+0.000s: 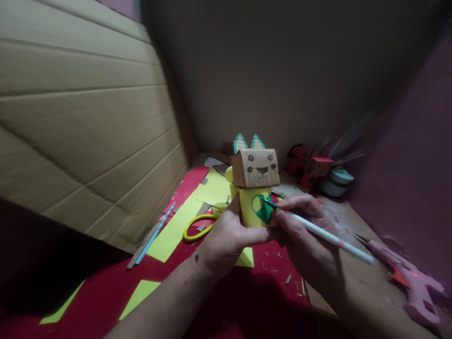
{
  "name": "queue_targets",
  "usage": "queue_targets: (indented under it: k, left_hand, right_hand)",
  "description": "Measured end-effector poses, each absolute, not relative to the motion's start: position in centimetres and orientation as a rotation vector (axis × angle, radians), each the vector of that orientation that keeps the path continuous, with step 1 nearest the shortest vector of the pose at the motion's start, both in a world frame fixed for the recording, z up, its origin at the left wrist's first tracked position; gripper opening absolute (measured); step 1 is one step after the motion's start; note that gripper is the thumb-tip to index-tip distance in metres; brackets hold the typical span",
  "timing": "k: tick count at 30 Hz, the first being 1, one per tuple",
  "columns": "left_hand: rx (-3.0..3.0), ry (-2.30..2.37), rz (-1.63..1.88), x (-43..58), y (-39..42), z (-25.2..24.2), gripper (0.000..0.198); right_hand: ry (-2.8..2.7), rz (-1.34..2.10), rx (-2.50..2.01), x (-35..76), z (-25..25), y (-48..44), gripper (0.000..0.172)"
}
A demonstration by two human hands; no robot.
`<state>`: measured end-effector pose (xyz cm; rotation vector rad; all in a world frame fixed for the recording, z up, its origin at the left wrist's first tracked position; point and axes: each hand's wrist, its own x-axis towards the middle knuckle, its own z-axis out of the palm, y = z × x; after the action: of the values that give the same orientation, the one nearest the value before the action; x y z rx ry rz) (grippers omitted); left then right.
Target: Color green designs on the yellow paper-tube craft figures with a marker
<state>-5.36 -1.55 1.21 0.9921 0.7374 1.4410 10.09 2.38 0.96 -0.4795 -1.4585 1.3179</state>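
My left hand (pixel 226 240) is wrapped round the lower yellow body of a small cardboard animal figure (pixel 260 168). The figure stands upright in the grip, with a drawn face on its box head and two pointed ears edged in teal. On its yellow front is a heart outline, partly coloured green. Pinched in my right hand (pixel 303 230) is a white marker (pixel 330 235), its dark green tip touching the heart. Yellow-handled scissors (pixel 200 227) lie just left of the figure, their blades partly hidden behind my left hand.
A large cardboard panel (pixel 88 108) leans at the left. A pink glue gun (pixel 406 273) lies at the right, its red light on. Behind are a red cardboard figure (pixel 310 165) and a pale round container (pixel 337 181). A blue pencil (pixel 155 235) and yellow paper (pixel 176 230) lie at left.
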Motion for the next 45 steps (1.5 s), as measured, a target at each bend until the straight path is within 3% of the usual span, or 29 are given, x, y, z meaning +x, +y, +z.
queue_targets:
  k: [7, 20, 45]
  left_hand:
    - [0.978, 0.712, 1.446, -5.29, -1.47, 1.04, 0.042]
    - [0.943, 0.674, 1.436, -5.29, -1.4, 1.2, 0.063]
    - [0.933, 0.611, 1.462, -5.19, -1.35, 1.52, 0.061]
  right_hand:
    - [-1.451, 1.317, -0.453, 10.14, 0.87, 2.41, 0.004]
    - [-1.451, 1.339, -0.421, 10.22, 0.83, 2.61, 0.005]
    - [-1.448, 1.341, -0.438, 10.21, 0.79, 2.55, 0.006]
